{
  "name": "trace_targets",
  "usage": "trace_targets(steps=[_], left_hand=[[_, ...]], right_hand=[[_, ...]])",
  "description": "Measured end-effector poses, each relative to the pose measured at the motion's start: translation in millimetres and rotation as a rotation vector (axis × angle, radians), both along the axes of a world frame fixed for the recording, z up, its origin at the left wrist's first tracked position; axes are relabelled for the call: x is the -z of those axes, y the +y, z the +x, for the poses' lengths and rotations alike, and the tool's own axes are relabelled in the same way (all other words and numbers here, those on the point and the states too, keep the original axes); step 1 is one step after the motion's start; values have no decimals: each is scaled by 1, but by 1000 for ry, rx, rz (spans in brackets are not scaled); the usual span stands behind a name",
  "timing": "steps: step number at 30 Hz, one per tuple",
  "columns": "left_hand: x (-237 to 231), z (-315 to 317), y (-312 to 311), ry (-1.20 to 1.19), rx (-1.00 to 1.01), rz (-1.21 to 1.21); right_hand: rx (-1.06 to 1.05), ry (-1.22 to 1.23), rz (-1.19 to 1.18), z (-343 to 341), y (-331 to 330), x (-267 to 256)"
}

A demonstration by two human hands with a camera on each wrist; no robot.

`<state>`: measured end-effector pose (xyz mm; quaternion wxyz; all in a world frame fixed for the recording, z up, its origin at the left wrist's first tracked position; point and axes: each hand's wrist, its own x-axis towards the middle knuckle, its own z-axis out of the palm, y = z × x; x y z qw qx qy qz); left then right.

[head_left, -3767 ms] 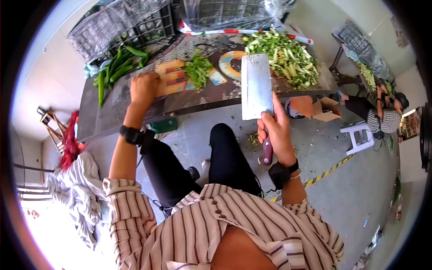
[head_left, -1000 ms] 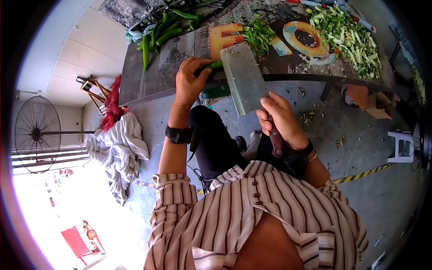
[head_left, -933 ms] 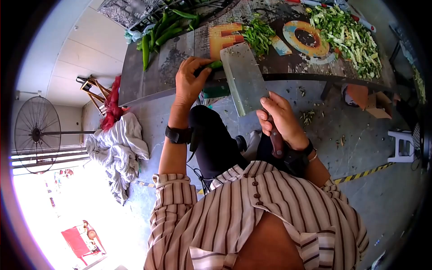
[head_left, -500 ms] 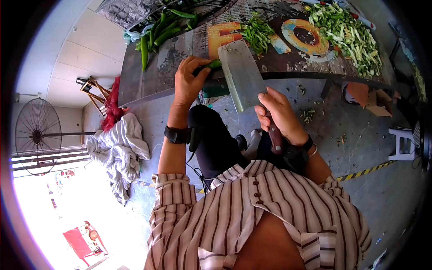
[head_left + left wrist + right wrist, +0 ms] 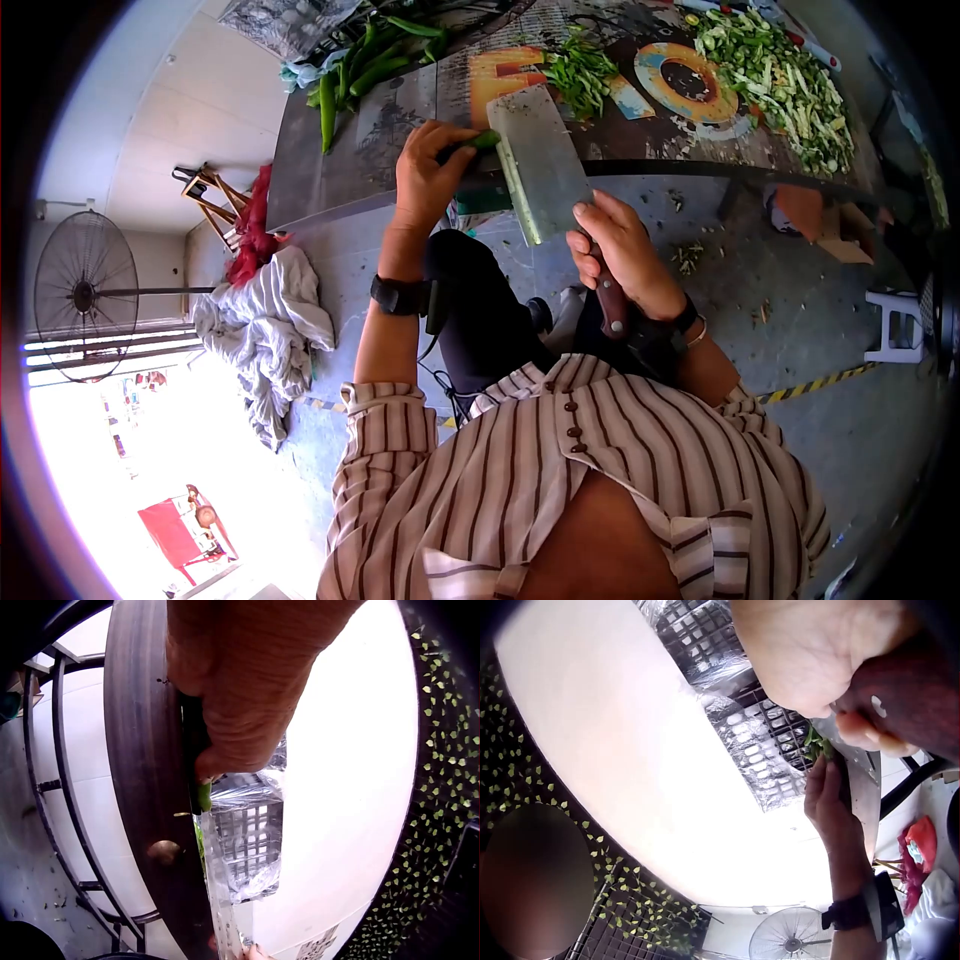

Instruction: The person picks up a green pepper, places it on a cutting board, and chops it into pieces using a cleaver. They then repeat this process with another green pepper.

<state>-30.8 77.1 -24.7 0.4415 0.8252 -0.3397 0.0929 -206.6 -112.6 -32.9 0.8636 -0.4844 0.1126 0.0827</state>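
1. A dark table (image 5: 350, 185) spreads beneath the left grip, chopped greens (image 5: 790, 90) well to its right
2. Cleaver (image 5: 548, 160) just beside that grip: slicing seems in hand, the next cut likely calling for tucked fingertips
3. Right hand (image 5: 625, 250) curls round its handle, forearm slanting inward
4. Left hand (image 5: 428, 175) reaches forward, fingers and thumb pinching
5. Green pepper (image 5: 487, 140) pokes from that pinch toward the blade

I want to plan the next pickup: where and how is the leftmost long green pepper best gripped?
I would pinch the long green pepper across its near half, coming from the near side of the table: it is slim, and its near end sticks out from the other peppers.
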Motion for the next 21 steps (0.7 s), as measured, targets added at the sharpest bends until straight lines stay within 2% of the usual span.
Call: trace_targets(steps=[21], left_hand=[[-1,-1,-1,22,-16,-1]], right_hand=[[-41,15,46,4,5,-2]])
